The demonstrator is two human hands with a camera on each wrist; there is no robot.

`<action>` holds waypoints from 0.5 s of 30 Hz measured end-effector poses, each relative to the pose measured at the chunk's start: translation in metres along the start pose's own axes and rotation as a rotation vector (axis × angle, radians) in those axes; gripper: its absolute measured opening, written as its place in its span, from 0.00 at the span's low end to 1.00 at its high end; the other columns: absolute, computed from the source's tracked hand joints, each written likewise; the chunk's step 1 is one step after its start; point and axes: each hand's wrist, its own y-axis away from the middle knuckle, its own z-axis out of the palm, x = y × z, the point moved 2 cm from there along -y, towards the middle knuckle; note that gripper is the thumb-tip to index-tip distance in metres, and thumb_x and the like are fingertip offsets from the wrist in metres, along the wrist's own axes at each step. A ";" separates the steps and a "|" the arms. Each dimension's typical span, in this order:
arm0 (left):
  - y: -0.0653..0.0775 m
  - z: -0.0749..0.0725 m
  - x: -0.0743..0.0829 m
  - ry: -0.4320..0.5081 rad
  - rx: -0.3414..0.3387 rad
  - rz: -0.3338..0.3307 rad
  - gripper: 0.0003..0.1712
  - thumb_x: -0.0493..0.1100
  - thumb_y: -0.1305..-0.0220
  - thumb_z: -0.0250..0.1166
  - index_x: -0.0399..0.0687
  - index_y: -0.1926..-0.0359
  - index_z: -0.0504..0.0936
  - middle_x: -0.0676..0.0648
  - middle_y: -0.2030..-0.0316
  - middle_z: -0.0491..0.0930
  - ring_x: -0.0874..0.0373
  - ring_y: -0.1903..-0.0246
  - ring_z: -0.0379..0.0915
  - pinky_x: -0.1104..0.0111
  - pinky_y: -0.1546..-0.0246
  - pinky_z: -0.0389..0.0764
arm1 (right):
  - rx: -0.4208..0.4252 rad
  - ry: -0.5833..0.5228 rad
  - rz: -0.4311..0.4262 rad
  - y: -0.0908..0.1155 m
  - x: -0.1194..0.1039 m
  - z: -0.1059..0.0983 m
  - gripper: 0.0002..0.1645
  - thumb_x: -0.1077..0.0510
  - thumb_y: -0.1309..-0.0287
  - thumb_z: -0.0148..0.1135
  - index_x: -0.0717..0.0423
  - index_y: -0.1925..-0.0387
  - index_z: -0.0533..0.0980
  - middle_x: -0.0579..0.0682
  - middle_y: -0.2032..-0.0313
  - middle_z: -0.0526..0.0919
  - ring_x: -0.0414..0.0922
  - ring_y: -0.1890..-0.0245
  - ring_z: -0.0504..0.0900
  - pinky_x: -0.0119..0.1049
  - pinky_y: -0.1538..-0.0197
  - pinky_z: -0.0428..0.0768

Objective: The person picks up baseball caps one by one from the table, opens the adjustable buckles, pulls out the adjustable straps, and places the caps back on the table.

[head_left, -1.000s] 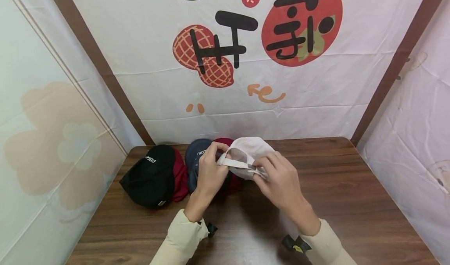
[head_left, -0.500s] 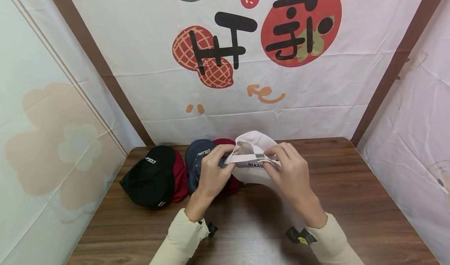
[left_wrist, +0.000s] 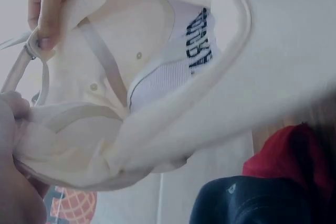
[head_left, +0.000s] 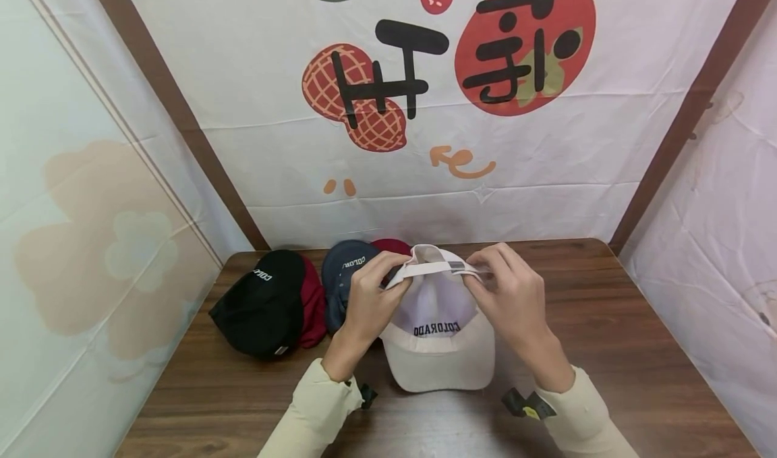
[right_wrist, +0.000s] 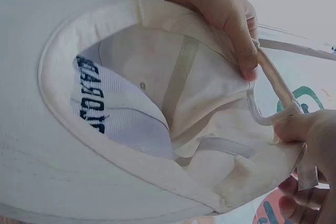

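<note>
Pinching a white cap [head_left: 436, 315], brim [head_left: 440, 367] nearest, over the worktop [head_left: 607, 350], with left hand [head_left: 376, 299] and right hand [head_left: 514, 297] at either end of its back strap [head_left: 429, 268]; best to tension evenly, clear of the dark-blue cap [head_left: 340, 279] beyond.

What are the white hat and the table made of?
The white hat looks like matte cloth, maybe cotton: it creases and shows seams inside. The table looks like wood with a slightly shiny finish: brown grain streaks run across it and light glares off it. It might only be a wood-look covering, though.
</note>
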 end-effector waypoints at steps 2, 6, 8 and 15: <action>0.001 0.000 -0.002 -0.002 -0.011 -0.008 0.09 0.35 0.42 0.69 0.45 0.58 0.86 0.49 0.63 0.85 0.62 0.68 0.77 0.68 0.70 0.79 | 0.004 0.032 0.037 0.003 0.002 0.000 0.11 0.55 0.55 0.72 0.52 0.67 0.80 0.42 0.71 0.80 0.37 0.75 0.78 0.35 0.74 0.74; 0.002 0.001 -0.005 -0.006 -0.028 -0.027 0.09 0.35 0.41 0.68 0.45 0.58 0.86 0.50 0.65 0.85 0.63 0.70 0.75 0.69 0.74 0.77 | 0.007 0.109 0.127 0.008 0.008 0.000 0.18 0.47 0.60 0.75 0.51 0.70 0.78 0.43 0.76 0.80 0.39 0.82 0.76 0.39 0.80 0.70; 0.002 0.001 -0.007 -0.011 -0.034 -0.033 0.09 0.35 0.41 0.68 0.46 0.58 0.86 0.50 0.65 0.84 0.63 0.71 0.74 0.74 0.74 0.75 | 0.000 0.144 0.160 0.010 0.011 0.000 0.20 0.43 0.61 0.75 0.50 0.73 0.77 0.43 0.81 0.79 0.40 0.84 0.73 0.39 0.82 0.67; 0.005 0.003 -0.013 -0.032 -0.055 -0.063 0.10 0.36 0.42 0.69 0.48 0.58 0.85 0.52 0.65 0.84 0.64 0.71 0.73 0.77 0.74 0.73 | -0.043 0.144 0.258 0.017 0.015 0.003 0.18 0.45 0.59 0.76 0.49 0.78 0.76 0.44 0.85 0.79 0.39 0.85 0.74 0.38 0.80 0.69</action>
